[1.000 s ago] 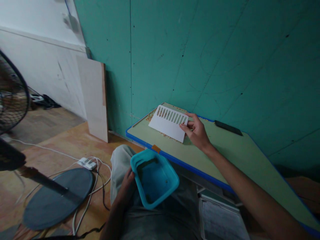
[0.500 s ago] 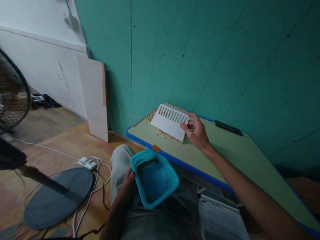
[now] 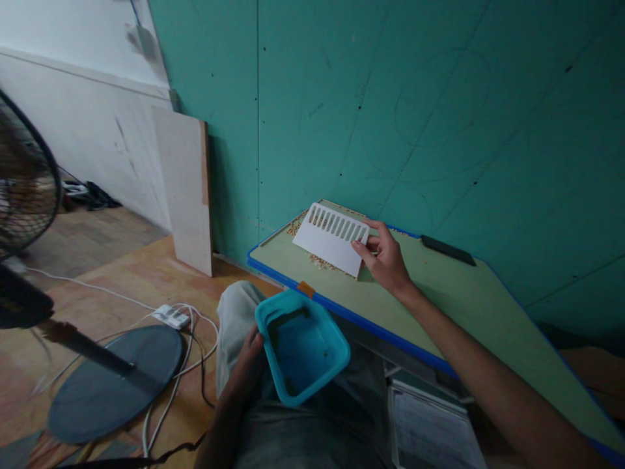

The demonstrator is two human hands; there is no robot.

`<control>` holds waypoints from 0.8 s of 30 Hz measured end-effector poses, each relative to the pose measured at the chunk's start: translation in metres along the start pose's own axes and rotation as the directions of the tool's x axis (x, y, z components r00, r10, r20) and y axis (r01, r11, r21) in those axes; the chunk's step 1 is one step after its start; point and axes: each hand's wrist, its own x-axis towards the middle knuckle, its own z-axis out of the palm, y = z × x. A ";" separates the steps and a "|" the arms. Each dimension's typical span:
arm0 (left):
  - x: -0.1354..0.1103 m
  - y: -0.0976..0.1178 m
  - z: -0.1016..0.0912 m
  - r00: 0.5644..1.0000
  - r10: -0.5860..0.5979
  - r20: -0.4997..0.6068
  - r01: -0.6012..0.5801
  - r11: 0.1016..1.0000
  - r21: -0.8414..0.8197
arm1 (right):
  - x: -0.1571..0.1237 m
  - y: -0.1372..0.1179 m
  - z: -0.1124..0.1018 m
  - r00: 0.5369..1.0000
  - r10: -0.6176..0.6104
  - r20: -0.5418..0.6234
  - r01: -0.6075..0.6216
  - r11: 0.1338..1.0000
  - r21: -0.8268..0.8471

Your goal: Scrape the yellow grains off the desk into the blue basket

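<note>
My right hand [image 3: 383, 259] pinches the right end of a white plastic scraper [image 3: 326, 245] that has a row of slots along its far side. The scraper leans over small yellowish kernels or beans [image 3: 319, 262], too small to name surely, which show at its near edge and to its left on the pale green table [image 3: 410, 306]. Down at my lap, my left hand [image 3: 251, 348] grips the left rim of a square blue plastic container [image 3: 312, 345]. Small dark bits lie inside the container. Part of my left hand is hidden by its wall.
A black bar [image 3: 446, 250] lies at the table's back edge against the green wall [image 3: 312, 98]. To the left stand a fan with a round base [image 3: 117, 381], a power strip [image 3: 170, 316] with cables, and a leaning board [image 3: 183, 192]. An orange clip [image 3: 306, 289] marks the blue table edge.
The scraper has shifted very slightly toward the left. Both hands keep their holds, and the view has moved a little.
</note>
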 end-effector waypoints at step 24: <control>0.003 -0.008 -0.009 0.999 -0.005 0.032 0.004 1.000 0.030 | -0.006 -0.009 0.004 0.999 0.002 0.055 -0.003 1.000 0.018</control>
